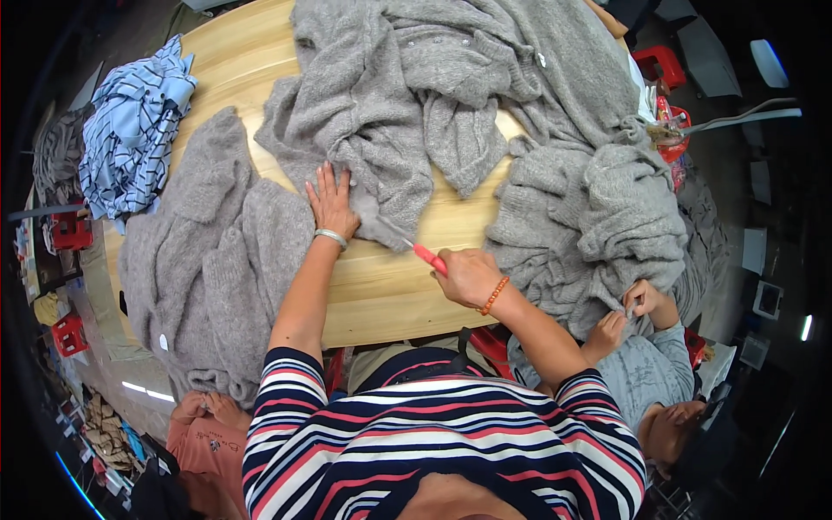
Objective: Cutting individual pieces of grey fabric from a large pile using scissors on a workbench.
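Observation:
Grey knitted garments lie spread over a light wooden table (386, 299). My left hand (332, 206) rests flat with its fingers apart on the near edge of the middle knitted garment (347, 121). My right hand (472, 277) is closed round a small tool with a pink handle (429, 258). The tool's thin metal tip points at that garment's lower corner, just right of my left hand. Whether the tip is in the knit, and which kind of tool it is, I cannot tell.
More grey knitwear lies left (208, 234) and right (589, 225). A blue striped cloth bundle (139, 130) sits at the far left. Beside me, one person's hands (208, 407) hold knitwear at lower left, another's (626, 316) at right. Red stools (659, 67) stand around the table.

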`<act>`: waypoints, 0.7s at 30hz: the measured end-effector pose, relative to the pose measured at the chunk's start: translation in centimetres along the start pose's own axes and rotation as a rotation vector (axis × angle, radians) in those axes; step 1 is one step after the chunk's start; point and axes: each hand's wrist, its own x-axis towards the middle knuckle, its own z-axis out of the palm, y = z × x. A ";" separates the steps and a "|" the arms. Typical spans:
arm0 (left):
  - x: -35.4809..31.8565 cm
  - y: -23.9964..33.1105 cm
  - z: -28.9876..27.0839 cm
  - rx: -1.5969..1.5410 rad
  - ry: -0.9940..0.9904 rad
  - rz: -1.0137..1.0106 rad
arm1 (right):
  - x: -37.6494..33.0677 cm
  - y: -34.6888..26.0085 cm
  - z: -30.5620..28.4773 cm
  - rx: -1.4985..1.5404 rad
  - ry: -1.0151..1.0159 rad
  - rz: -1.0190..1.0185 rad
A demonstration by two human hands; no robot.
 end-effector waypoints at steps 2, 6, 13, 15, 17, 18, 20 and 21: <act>0.4 0.6 -0.9 0.056 -0.097 -0.036 | -0.8 0.0 0.2 0.022 -0.085 -0.021; 0.6 -0.4 0.4 0.034 -0.033 -0.025 | -1.4 0.3 0.7 0.162 0.027 -0.038; -5.7 7.5 -4.2 -0.203 0.036 0.436 | -3.2 6.5 3.8 0.283 0.459 0.154; -6.6 7.7 -3.7 -0.091 -0.073 0.480 | -4.2 6.9 4.0 0.275 0.419 0.266; -5.7 7.1 -2.6 0.024 -0.193 0.506 | -4.7 6.8 3.2 0.273 0.361 0.379; -4.4 5.9 -2.1 0.027 -0.277 0.413 | -5.1 6.4 2.3 0.260 0.254 0.424; -2.4 4.0 -1.7 0.032 -0.363 0.316 | -5.5 5.7 1.0 0.249 0.144 0.468; -1.5 3.2 -1.7 -0.308 -0.279 0.094 | -5.3 5.2 0.6 0.443 0.086 0.475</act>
